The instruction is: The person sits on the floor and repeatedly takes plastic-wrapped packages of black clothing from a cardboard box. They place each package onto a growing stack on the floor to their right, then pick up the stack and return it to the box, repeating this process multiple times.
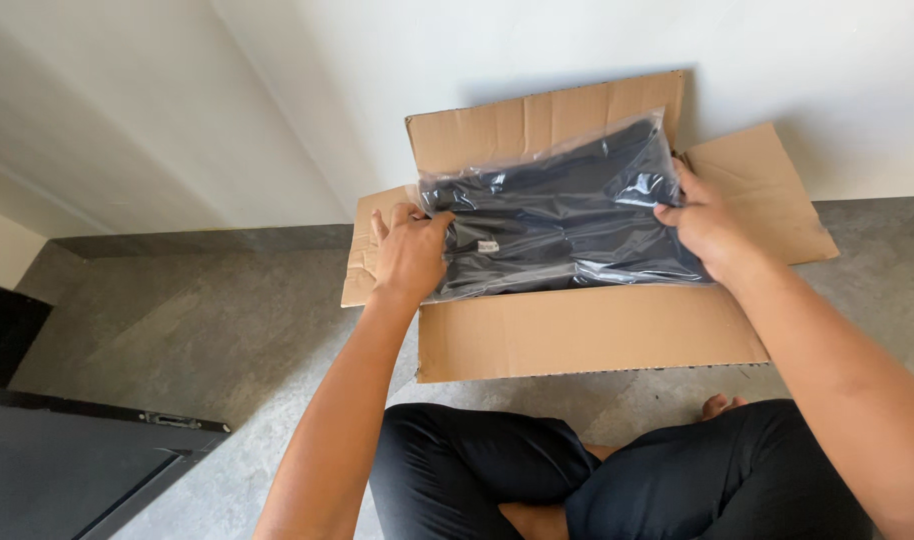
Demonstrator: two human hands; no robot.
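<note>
Clear plastic bag of folded dark clothing [567, 215] held over open brown cardboard box [587, 335], tilted, far edge raised against rear flap. Bag's left edge gripped by left hand [409, 250], fingers curled closed around it, thumb on top. Bag's right edge pinched by right hand [702, 222], fingers closed on plastic. Box set on grey concrete floor [197, 330] against white wall [377, 80], all four flaps spread outward. Person's crossed legs in black trousers [617, 475] seen just before box. Dark panel [67, 465] lying at lower left.
</note>
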